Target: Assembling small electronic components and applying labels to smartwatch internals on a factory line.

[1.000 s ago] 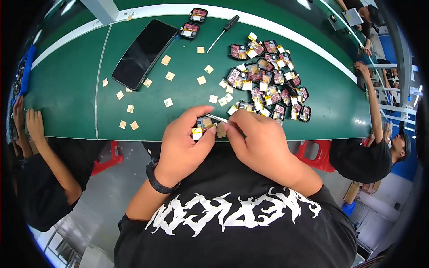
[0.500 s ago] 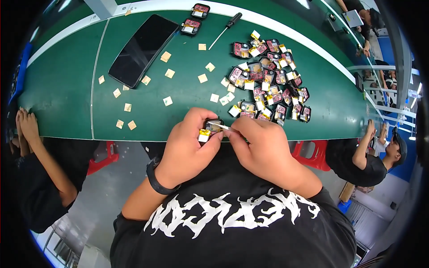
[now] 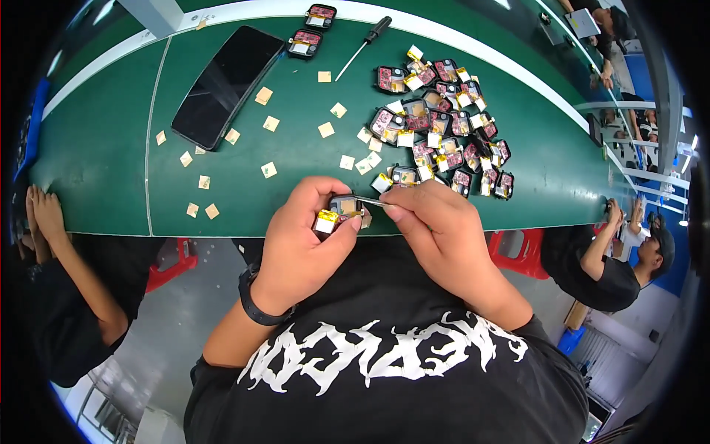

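Near the table's front edge, my left hand (image 3: 299,248) grips a small black electronic device housing (image 3: 343,203), opened up, between thumb and fingers. A small white battery with yellow tape (image 3: 325,221) hangs out on its near side. My right hand (image 3: 444,233) is closed around slim metal tweezers (image 3: 370,200), whose tip reaches the housing's far right rim. Beyond my right hand lies a pile of similar open housings (image 3: 418,118) with pink circuit boards and batteries. Small square stickers (image 3: 326,130) are scattered beyond my left hand.
A black phone (image 3: 228,87) lies flat at the back left. Two more housings (image 3: 305,43) sit beside it. A screwdriver (image 3: 379,28) rests on the green table (image 3: 96,148). Co-workers' arms (image 3: 81,274) are at the left and right; red stools (image 3: 521,255) stand below.
The tweezers' tip has moved from inside the housing to its far right rim. My left hand has tilted the housing slightly and shifted it a little left. The view has shifted slightly.
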Motion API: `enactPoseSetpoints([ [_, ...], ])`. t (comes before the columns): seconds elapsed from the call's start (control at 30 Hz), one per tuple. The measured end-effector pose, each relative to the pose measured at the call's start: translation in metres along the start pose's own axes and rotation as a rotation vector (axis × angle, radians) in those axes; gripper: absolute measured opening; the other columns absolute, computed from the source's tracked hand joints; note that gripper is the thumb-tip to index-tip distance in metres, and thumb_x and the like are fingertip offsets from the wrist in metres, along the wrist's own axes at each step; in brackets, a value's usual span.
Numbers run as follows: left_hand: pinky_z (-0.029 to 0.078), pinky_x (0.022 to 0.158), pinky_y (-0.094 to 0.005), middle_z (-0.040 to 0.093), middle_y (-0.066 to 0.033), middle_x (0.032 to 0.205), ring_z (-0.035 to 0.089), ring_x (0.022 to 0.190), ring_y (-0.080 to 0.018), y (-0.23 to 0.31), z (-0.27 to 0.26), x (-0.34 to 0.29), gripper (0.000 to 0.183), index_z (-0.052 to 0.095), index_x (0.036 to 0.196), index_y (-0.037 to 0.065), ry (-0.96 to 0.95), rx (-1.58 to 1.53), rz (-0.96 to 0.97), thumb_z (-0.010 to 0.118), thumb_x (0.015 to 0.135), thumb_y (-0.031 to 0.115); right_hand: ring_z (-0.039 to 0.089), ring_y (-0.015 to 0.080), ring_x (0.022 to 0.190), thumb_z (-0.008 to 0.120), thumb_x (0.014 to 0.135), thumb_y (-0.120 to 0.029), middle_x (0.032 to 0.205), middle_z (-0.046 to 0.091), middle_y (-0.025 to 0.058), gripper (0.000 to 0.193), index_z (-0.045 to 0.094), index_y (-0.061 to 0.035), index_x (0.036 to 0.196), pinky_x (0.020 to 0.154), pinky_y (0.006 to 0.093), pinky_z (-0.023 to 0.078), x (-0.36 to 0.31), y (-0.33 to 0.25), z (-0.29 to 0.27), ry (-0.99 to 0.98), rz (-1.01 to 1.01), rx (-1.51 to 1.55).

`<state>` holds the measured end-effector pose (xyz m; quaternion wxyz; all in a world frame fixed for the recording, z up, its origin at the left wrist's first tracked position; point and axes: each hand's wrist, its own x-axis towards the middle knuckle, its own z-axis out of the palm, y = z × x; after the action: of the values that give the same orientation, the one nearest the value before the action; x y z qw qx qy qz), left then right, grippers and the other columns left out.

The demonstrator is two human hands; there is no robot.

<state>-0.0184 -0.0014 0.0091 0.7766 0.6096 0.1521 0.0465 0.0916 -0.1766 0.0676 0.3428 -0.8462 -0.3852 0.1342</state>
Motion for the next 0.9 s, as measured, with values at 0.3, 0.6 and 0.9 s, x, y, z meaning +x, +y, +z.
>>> enactPoseSetpoints([
  [0.3,0.051,0.075,-0.0246,0.068,-0.0067,0.099,0.063,0.086,-0.0080,0.001,0.005,-0.001,0.034,0.053,0.122,0.000,0.027,0.057,0.021,0.069,0.092,-0.002,0.068,0.0304,0.079,0.073,0.087,-0.003,0.090,0.065,0.0098,0.015,0.071,-0.0039,0.102,0.067,0.0392,0.054,-0.003,0.005,0.010,0.079,-0.077,0.036],
  [0.6,0.053,0.072,-0.0252,0.069,-0.0071,0.095,0.064,0.078,-0.0082,0.011,0.000,-0.001,0.033,0.061,0.123,0.001,-0.020,0.298,0.022,0.070,0.092,0.001,0.066,0.0308,0.073,0.075,0.081,-0.003,0.085,0.064,0.0089,0.016,0.070,-0.0050,0.096,0.062,0.0398,0.053,-0.001,0.005,0.011,0.058,-0.194,-0.254],
  [0.9,0.050,0.070,-0.0227,0.066,-0.0021,0.098,0.060,0.081,-0.0042,-0.003,-0.001,-0.001,0.038,0.056,0.130,0.003,-0.113,-0.067,-0.088,0.069,0.094,0.001,0.057,0.0114,0.066,0.081,0.085,-0.010,0.072,0.058,0.0034,0.022,0.070,-0.0028,0.103,0.061,0.0283,0.046,-0.008,0.018,0.015,-0.089,0.380,0.861],
])
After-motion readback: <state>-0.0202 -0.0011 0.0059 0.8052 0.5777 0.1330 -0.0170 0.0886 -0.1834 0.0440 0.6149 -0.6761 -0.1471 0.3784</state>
